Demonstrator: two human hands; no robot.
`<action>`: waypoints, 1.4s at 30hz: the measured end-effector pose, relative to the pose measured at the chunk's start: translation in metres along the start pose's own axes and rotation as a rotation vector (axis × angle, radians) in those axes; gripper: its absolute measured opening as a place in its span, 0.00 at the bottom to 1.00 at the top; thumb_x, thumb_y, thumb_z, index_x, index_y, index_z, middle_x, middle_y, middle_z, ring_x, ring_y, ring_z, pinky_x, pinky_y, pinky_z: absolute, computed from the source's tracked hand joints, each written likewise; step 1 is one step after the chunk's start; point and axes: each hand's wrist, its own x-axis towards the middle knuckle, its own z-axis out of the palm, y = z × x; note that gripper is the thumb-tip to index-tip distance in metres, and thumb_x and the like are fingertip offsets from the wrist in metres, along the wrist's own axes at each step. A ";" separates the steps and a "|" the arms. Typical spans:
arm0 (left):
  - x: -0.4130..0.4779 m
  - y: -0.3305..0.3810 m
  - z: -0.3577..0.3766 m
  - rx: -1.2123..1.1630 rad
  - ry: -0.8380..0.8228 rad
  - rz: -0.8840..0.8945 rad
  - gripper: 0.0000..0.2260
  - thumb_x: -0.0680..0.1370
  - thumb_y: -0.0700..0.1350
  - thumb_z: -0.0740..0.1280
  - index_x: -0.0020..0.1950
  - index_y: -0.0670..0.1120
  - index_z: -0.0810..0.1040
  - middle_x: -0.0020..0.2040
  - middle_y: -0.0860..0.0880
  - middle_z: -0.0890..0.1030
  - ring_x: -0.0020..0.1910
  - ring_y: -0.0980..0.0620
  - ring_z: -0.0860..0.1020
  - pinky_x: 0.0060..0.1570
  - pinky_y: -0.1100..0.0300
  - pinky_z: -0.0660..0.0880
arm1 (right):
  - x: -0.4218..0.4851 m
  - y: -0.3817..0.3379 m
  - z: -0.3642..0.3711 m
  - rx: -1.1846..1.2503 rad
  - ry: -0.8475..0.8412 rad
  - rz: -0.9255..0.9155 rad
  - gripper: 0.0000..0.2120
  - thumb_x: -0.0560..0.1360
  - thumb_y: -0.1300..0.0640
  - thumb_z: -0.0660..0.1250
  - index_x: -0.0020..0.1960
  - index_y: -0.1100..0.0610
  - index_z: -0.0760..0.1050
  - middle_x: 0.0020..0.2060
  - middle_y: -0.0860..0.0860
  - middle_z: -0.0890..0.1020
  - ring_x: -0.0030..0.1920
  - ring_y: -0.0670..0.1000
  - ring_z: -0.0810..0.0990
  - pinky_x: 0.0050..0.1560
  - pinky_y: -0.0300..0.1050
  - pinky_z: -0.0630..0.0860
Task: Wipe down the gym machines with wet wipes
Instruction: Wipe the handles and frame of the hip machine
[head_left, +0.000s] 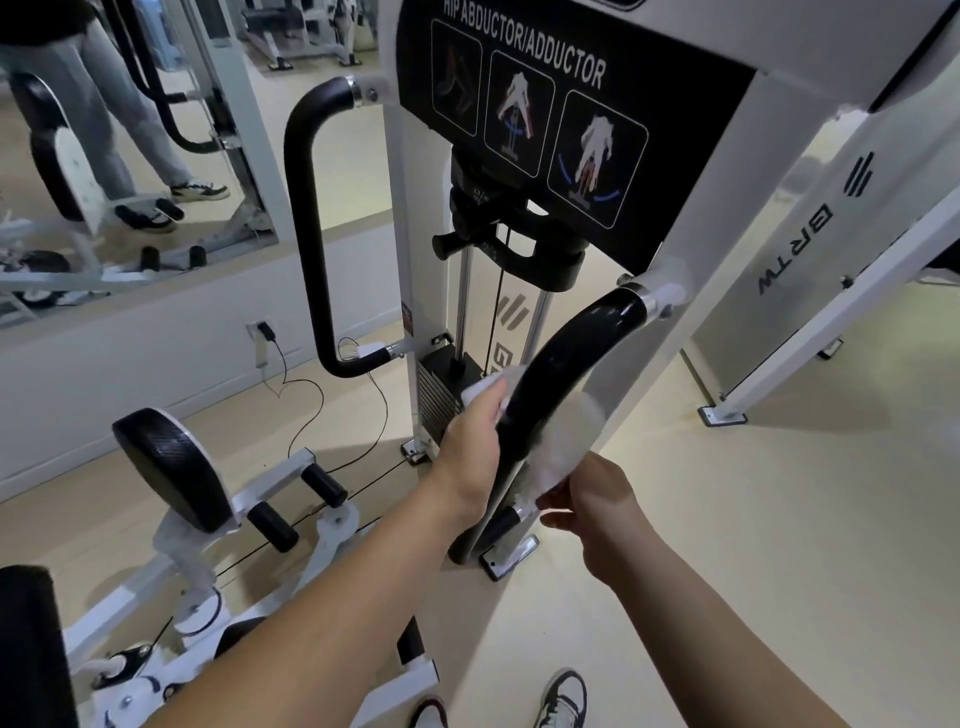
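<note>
The fingers of the left hand (470, 441) grip a wet wipe (482, 388) against the left side of the machine's (774, 171) black curved handle (566, 353). The right hand (597, 512) pinches the lower end of a blurred white wipe strip (563, 447) lying along the handle's right side.

White wet wipe (563, 447) around the glossy black curved machine handle (571, 343)

Handle bar (561, 364): gloss black. Wet wipe (558, 447): white. Machine frame (748, 171): white. Placard (675, 171): black, with white lettering and white, red and blue figure diagrams. Thigh pad (171, 467): black, finely textured, with white backing. Weight stack (436, 395): dark, horizontally lined. Floor (779, 519): pale cream. Shoes (563, 696): black and white.
</note>
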 end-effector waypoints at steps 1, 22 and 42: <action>0.001 -0.001 0.001 -0.004 -0.010 0.009 0.23 0.86 0.59 0.54 0.57 0.47 0.84 0.42 0.48 0.85 0.45 0.55 0.84 0.47 0.61 0.79 | 0.000 0.001 0.001 0.000 0.016 0.002 0.08 0.78 0.60 0.62 0.48 0.61 0.80 0.33 0.56 0.80 0.32 0.52 0.78 0.34 0.43 0.77; 0.006 -0.030 0.005 -0.119 0.142 0.039 0.18 0.85 0.57 0.56 0.49 0.52 0.83 0.41 0.46 0.82 0.43 0.47 0.80 0.49 0.51 0.75 | -0.005 0.026 0.011 0.081 0.142 -0.035 0.11 0.80 0.54 0.58 0.49 0.59 0.77 0.39 0.55 0.78 0.39 0.54 0.75 0.43 0.50 0.73; -0.022 -0.051 0.062 -0.225 0.676 -0.054 0.26 0.79 0.64 0.53 0.64 0.51 0.80 0.57 0.46 0.83 0.62 0.43 0.79 0.63 0.47 0.74 | 0.008 0.039 -0.030 -0.062 -0.119 0.082 0.14 0.81 0.57 0.58 0.52 0.62 0.80 0.41 0.57 0.81 0.43 0.56 0.79 0.46 0.52 0.75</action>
